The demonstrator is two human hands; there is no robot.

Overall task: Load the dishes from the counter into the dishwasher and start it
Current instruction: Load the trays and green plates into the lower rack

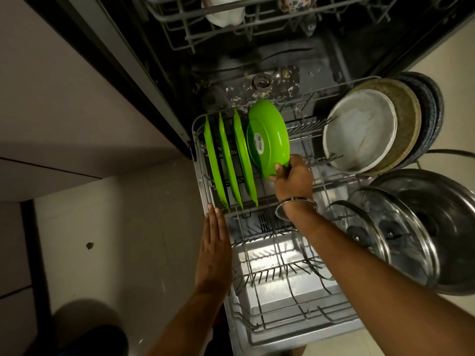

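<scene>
View from a head camera, looking down into an open dishwasher with its lower rack [257,327] pulled out over the floor [115,214].

Nearest, two bare forearms reach in from below. The left hand [214,250] lies flat, fingers straight and together, along the rack's left edge, fingertips touching its rim beside the plates; its grip is wide and holds nothing. The near part of the rack shows only bare wire tines.

To the right, two glass lids [401,242] with metal rims stand on edge in the rack, and a dark steel pan [442,227] leans behind them.

Farther in, the right hand [293,178], a metal bangle [295,204] on its wrist, grips the lower rim of a green bowl [268,140]. The bowl is tilted on edge, underside with a label facing the camera, just right of three green plates [226,160] standing upright in slots on the rack's left side.

At the far right, a white plate [359,132] leans against a tan dish and dark plates behind it.

Beyond, the tub floor [259,86] is flecked with food bits. At the top, the upper rack [180,27] carries a white cup [226,14].
</scene>
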